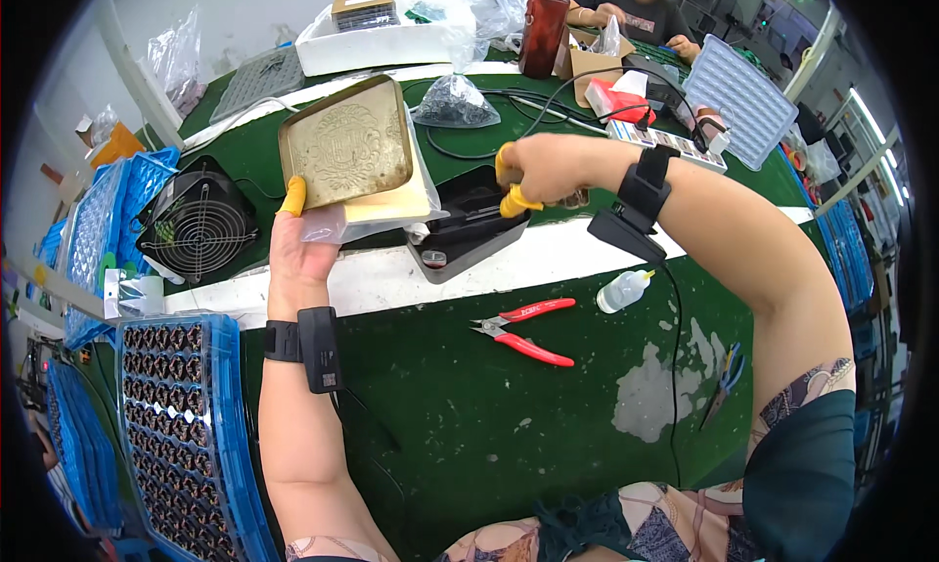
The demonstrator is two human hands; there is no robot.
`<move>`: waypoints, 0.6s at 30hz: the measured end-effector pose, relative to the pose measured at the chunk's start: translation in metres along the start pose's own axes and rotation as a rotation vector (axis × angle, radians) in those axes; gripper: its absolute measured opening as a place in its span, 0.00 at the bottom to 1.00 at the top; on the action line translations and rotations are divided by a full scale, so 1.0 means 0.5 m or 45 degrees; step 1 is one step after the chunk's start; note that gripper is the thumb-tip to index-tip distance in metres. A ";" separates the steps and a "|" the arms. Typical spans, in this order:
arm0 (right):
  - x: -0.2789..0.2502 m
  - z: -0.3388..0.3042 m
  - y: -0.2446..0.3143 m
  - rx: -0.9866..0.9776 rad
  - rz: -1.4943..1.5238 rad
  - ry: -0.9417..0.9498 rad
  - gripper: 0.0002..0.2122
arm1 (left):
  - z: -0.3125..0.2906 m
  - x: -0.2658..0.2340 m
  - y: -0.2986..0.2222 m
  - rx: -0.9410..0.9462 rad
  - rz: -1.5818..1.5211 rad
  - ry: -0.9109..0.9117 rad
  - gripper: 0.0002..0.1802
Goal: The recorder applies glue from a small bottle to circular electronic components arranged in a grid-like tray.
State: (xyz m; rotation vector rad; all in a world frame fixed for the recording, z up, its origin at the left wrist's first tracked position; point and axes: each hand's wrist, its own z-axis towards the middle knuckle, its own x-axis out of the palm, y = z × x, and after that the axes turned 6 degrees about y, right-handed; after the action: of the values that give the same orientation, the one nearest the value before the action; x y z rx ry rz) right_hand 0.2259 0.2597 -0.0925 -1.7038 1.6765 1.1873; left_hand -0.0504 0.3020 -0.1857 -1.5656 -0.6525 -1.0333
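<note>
My left hand (pixel 305 249), with a yellow finger cot, is closed on a worn metal tin lid (pixel 347 141). Behind the lid, a clear plastic bag with pale yellow sheets (pixel 396 202) is tilted along with it. My right hand (pixel 548 174), also in yellow finger cots, is over the right end of an open dark box (pixel 474 259). Its fingers are curled together, and a small metallic thing shows beneath them, too unclear to name. Inside the box lie dark slender items and a small round clear piece (pixel 433 259).
Red-handled cutters (pixel 528 332), a small squeeze bottle (pixel 623 291) and blue-handled pliers (pixel 722 386) lie on the green mat. A fan (pixel 201 224) and a blue tray of parts (pixel 176 435) are at left. Black cables (pixel 558 97) cross the back; another person sits beyond.
</note>
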 end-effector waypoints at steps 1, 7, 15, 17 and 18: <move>0.006 0.000 0.006 -0.009 -0.047 0.049 0.18 | 0.002 -0.008 -0.002 -0.004 -0.015 0.024 0.19; 0.037 0.023 0.018 -0.137 -0.363 -0.189 0.14 | -0.003 0.007 0.003 -0.050 -0.061 0.146 0.19; 0.015 -0.002 0.018 -0.166 -0.492 0.143 0.21 | -0.006 0.043 0.035 -0.015 0.012 0.037 0.20; 0.031 -0.001 0.005 -0.287 -0.537 0.022 0.19 | -0.003 0.034 0.039 0.003 -0.014 0.067 0.20; 0.033 0.008 0.003 -0.316 -0.508 0.066 0.18 | -0.002 0.034 0.038 0.003 -0.012 0.066 0.20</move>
State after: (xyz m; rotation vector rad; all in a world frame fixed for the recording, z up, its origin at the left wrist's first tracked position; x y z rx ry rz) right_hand 0.2213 0.2535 -0.1080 -2.1113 1.1718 1.1984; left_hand -0.0267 0.2942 -0.1799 -1.5300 -0.6261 -1.0765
